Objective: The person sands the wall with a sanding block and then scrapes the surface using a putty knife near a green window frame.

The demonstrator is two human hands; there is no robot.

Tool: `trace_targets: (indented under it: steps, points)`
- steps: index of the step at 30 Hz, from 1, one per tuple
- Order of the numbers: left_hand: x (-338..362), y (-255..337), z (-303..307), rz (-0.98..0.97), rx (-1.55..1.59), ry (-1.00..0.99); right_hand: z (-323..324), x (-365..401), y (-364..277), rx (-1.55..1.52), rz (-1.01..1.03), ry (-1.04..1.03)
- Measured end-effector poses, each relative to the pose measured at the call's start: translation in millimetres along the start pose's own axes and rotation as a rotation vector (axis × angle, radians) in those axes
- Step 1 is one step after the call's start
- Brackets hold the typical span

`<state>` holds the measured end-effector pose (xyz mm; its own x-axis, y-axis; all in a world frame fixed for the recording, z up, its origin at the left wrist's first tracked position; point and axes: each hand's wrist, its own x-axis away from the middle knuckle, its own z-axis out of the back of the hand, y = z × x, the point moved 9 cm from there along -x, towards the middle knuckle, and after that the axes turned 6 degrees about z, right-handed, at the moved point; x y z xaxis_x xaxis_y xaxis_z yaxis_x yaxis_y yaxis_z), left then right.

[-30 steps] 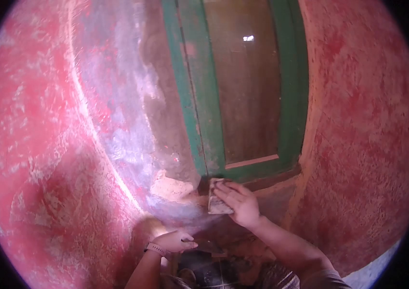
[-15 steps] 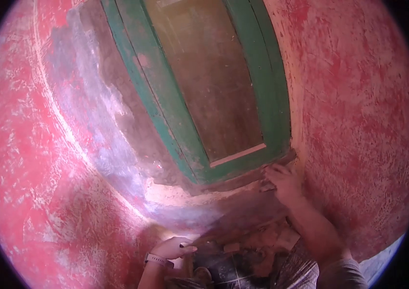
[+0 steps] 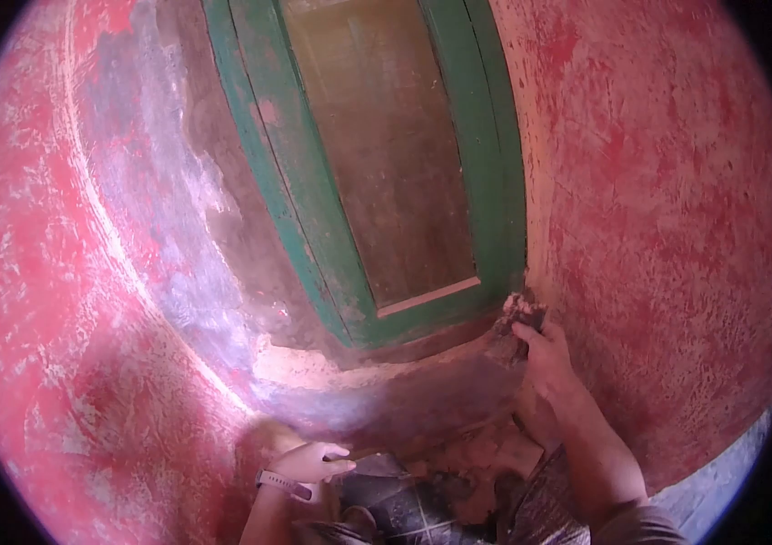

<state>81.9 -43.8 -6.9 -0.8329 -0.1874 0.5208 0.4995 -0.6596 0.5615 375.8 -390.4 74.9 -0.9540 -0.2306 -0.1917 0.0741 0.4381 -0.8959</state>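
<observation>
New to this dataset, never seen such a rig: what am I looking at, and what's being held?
There is no robot here. A person works bare-handed, wearing a head camera that looks forward and down. All three pictures come from it; the last is now. The black round border is probably just the wide lens.

Ahead is a green frame around a brownish panel, beside a worn red wall. Below the frame runs a rough ledge with a pale patch.

The right hand holds a dark piece, pale and crumbly on top, at the frame's lower right corner. The left hand, with a wristband, is lower down, near a flat grey shape. I can't tell whether it holds that.
</observation>
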Motion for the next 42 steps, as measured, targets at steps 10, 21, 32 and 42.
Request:
trace_targets:
  steps: [10, 21, 32, 42]
  points:
    - [-11, 0, 4, 0.129, -0.023, -0.093, 15, -18, -7, 0.632, 0.577, 0.307]
    - [-11, -9, 16, 0.110, 0.047, -0.047, -17, -15, 49, 1.419, 0.400, 0.295]
    - [-10, -17, 16, 0.127, 0.063, -0.048, -15, -16, 69, 1.262, 0.152, 0.200]
    - [5, 19, -7, 0.028, -0.312, -0.031, -12, -32, 84, 1.164, 0.290, 0.342]
